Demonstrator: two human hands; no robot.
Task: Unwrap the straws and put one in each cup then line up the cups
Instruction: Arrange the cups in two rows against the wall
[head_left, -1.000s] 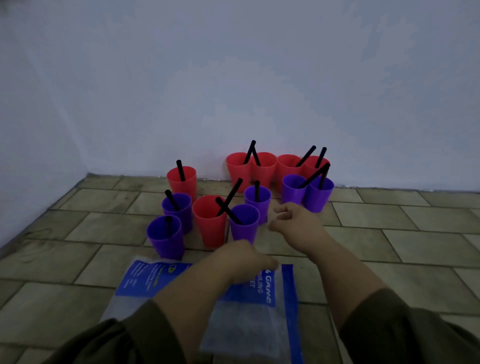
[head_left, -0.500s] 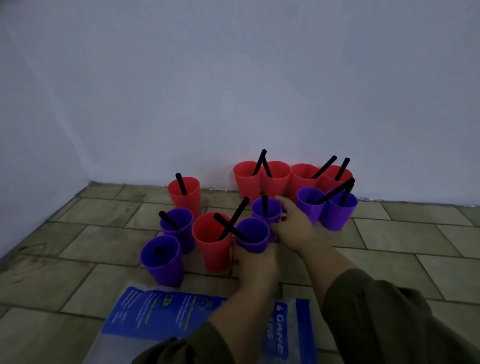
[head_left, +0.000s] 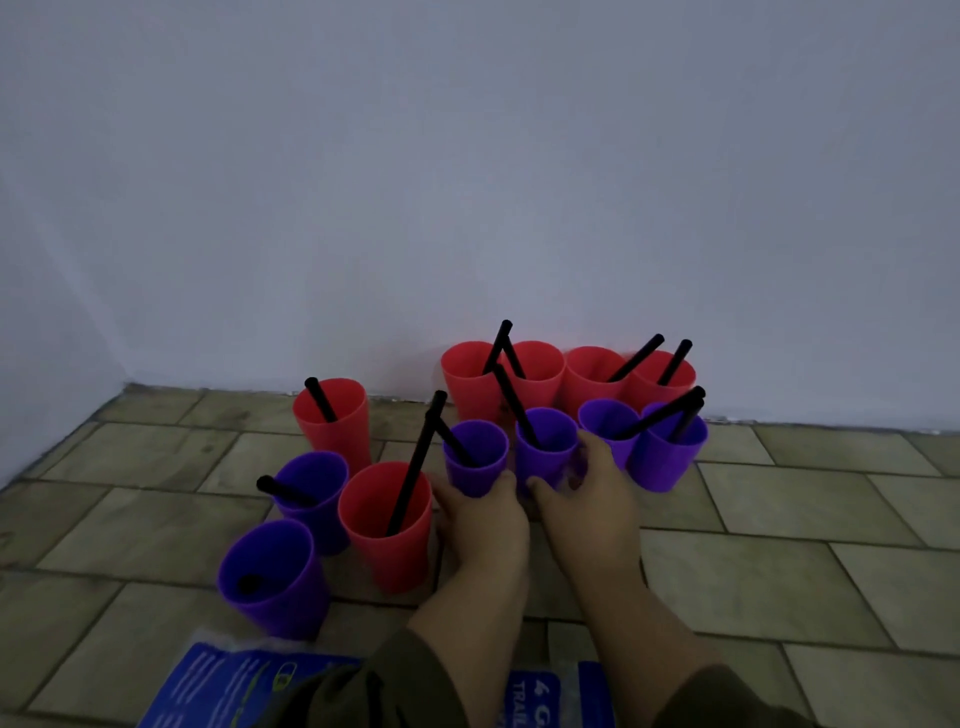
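On the tiled floor (head_left: 779, 509) by the wall (head_left: 467, 156) stand red and purple cups, each with a black straw. The left hand (head_left: 480, 514) has its grip wrapped round one purple cup (head_left: 475, 460); the right hand (head_left: 587, 499) clasps the next cup (head_left: 545, 447), just beside it.

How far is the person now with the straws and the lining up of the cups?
Done: every cup shows a black straw, and four red cups stand in a row by the wall. In hand: the left hand and right hand each grip a purple cup beside the purple pair. Left: four loose cups on the left are not in line.
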